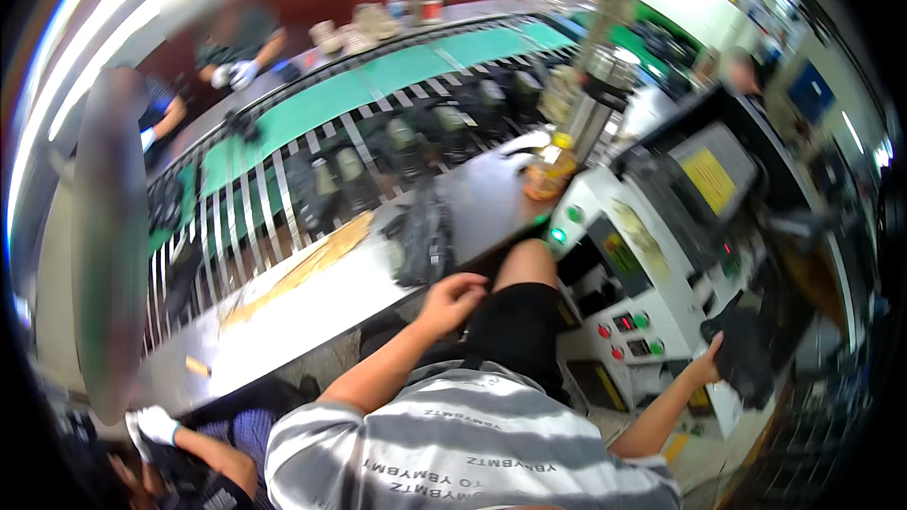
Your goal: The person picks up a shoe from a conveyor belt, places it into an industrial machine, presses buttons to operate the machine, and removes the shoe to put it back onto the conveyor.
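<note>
My left hand (454,302) is above my lap near the bench edge, loosely curled with the thumb apart from the fingers and nothing in it. Just beyond it, a black shoe upper (425,238) lies on the metal bench (298,321). Out to the right, my right hand (708,365) grips a dark shoe upper (746,354), which hides part of the fingers. This piece is beside a white machine (590,203) with lit buttons and small displays; its exact shape is blurred.
A conveyor with green belt (378,74) and metal rollers carries several dark shoe pieces. Brown cardboard (302,269) lies along the bench, and a yellow-capped bottle (550,170) stands near the machine. A gloved co-worker (156,425) is at lower left; others work across the belt.
</note>
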Demonstrator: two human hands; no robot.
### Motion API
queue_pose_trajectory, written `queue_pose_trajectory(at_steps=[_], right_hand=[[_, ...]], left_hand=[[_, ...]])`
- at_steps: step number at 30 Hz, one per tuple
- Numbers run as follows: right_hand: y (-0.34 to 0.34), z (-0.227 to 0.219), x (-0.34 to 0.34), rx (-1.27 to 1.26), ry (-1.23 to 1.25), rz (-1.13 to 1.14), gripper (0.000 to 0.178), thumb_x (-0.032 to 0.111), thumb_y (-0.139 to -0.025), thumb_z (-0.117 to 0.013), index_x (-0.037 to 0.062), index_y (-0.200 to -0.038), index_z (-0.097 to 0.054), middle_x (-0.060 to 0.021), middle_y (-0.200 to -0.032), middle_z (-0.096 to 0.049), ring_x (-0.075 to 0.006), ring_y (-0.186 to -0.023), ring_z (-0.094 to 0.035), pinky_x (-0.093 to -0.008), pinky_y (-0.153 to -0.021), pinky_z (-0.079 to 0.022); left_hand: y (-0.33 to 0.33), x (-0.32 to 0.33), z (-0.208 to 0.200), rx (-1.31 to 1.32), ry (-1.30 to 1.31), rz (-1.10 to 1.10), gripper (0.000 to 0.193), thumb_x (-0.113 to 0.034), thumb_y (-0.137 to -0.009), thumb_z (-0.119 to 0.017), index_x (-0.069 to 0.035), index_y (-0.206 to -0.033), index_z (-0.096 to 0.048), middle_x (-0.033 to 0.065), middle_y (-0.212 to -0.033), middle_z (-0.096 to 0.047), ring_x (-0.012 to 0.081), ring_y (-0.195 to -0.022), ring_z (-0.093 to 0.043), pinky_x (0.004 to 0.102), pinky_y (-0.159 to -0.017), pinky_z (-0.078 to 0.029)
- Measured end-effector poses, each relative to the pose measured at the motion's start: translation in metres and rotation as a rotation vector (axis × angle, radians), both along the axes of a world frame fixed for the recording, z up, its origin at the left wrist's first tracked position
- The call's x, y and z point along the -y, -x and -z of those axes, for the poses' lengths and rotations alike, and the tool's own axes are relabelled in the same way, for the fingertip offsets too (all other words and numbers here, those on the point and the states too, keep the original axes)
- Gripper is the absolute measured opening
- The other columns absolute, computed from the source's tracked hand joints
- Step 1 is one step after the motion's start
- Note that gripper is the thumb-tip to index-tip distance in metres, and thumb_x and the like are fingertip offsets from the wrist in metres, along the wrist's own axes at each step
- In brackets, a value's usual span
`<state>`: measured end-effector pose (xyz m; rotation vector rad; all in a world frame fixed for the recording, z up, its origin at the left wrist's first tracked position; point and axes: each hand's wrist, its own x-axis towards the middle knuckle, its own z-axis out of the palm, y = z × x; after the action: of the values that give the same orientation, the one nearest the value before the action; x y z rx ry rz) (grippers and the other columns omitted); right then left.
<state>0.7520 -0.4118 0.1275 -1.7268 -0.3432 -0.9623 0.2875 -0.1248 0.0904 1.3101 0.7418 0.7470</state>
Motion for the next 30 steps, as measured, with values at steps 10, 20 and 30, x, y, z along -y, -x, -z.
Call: queue_pose_trajectory(at_steps=[10, 20, 30], right_hand=[[0.299, -0.031, -0.250, -0.743, 0.224, -2.028, 0.085, 0.024, -0.065, -0.087, -0.0037, -0.133, -0.046, -0.0121, -0.133, -0.052, -0.0257, -0.121, -0.052, -0.0375, -0.105, -0.039], [0.341, 0.076, -0.374, -0.896, 0.917, -1.526, 0.113, 0.032, -0.069, -0.086, 0.0015, -0.151, -0.015, -0.0265, -0.145, -0.035, -0.0359, -0.133, -0.038, -0.0415, -0.108, -0.034], [0.360, 0.076, -0.368, -1.333, 0.582, -1.695, 0.103, 0.004, -0.072, -0.070, 0.0070, -0.153, -0.007, -0.0188, -0.134, -0.045, -0.0287, -0.115, -0.051, -0.0371, -0.096, -0.043]], left_hand=[[0.051, -0.025, -0.036, 0.950, 0.274, 0.017, 0.087, -0.027, -0.062, -0.084, -0.002, -0.136, -0.047, 0.0142, -0.127, -0.059, 0.0270, -0.115, -0.059, 0.0409, -0.101, -0.046], [0.338, -0.145, 0.012, 0.647, 0.004, -1.227, 0.043, -0.007, -0.076, -0.069, 0.006, -0.116, -0.058, 0.0121, -0.105, -0.065, 0.0229, -0.093, -0.065, 0.0339, -0.085, -0.053], [0.395, -0.223, 0.111, -0.544, -0.488, -1.419, 0.066, -0.022, -0.070, -0.079, -0.003, -0.129, -0.056, 0.0181, -0.127, -0.059, 0.0335, -0.116, -0.058, 0.0388, -0.099, -0.044]])
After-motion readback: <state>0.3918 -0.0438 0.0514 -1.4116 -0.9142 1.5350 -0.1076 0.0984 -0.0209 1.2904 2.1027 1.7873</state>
